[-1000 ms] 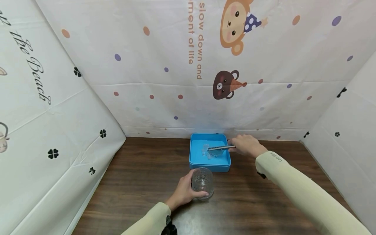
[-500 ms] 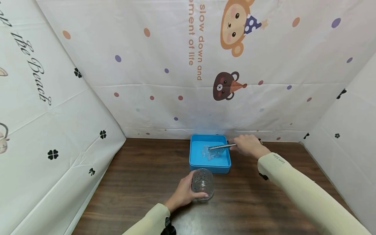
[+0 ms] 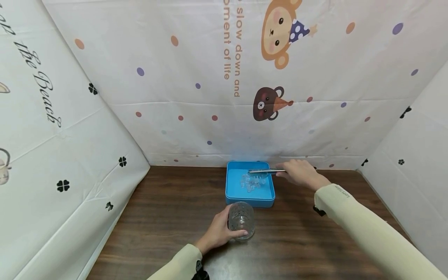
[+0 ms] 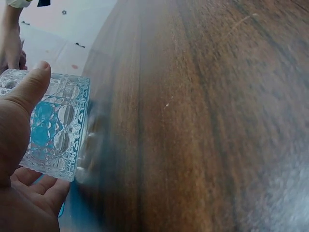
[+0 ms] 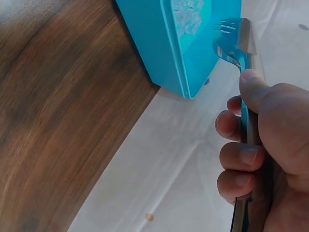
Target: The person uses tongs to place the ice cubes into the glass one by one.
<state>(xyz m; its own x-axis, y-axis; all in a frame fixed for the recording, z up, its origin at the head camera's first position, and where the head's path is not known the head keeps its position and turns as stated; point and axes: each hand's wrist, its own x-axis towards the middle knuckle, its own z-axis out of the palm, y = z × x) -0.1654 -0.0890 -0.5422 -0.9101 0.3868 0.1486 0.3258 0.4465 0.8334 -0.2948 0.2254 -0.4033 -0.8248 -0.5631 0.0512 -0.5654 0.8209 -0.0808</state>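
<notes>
Starting at the left, we have our left hand (image 3: 218, 229) wrapped about the glass (image 3: 241, 219), thumb on one side and fingers on the other. The glass looks to be standing upright on the bench (image 3: 168, 202), just off the front edge of the box (image 3: 250, 202); we cannot make out anything inside it.

The box sits by the bench's back edge, and the clear pieces (image 3: 250, 182) lie heaped about the middle of its floor. Over its right edge, nearer the back right corner, reach the tongs (image 3: 264, 171), one end forked and the other flat. Our right hand (image 3: 297, 172) grips them with the thumb along the top and the fingers curled beneath. We see no piece between the ends, and cannot tell how firmly they are squeezed.

We judge the step in hand to be picking pieces out of the box. The next move seems to call for lowering the tongs onto one piece and pinching it gently, since slick pieces could slip, while the left hand steadies the glass.
</notes>
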